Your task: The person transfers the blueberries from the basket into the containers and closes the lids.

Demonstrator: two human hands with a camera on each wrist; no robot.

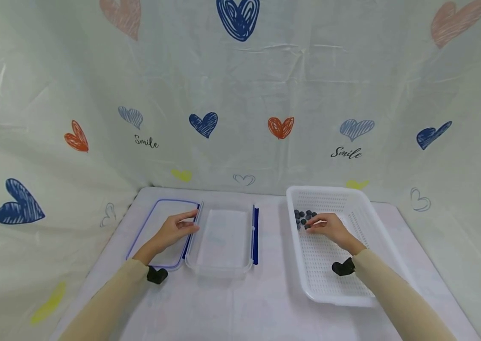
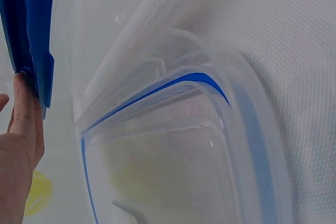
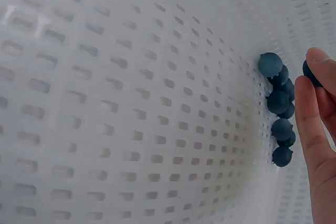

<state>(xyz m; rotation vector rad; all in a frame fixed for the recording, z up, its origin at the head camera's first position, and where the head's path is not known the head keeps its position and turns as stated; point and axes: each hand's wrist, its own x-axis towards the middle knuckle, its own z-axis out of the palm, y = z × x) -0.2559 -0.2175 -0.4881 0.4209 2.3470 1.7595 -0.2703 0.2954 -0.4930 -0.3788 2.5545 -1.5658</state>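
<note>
My right hand (image 1: 327,226) is over the white perforated basket (image 1: 308,279) and pinches a blueberry (image 3: 311,74) between thumb and fingertips. Several other blueberries (image 3: 278,100) lie together beside it, along the left side of the basket in the head view. With fingers nearly straight, my left hand (image 1: 175,232) touches the left edge of a clear plastic container (image 1: 223,237). In the left wrist view its fingertips meet the blue latch (image 2: 39,35), and the thumb is mostly cut off. No berries show in the container.
Left of the container, partly beneath my left hand, lies a clear lid with a blue-edged rim (image 1: 138,241). Another blue latch (image 1: 256,237) hangs out on the container's right side. A white cloth (image 1: 240,308) covers the table, and a heart-printed curtain (image 1: 240,85) hangs behind.
</note>
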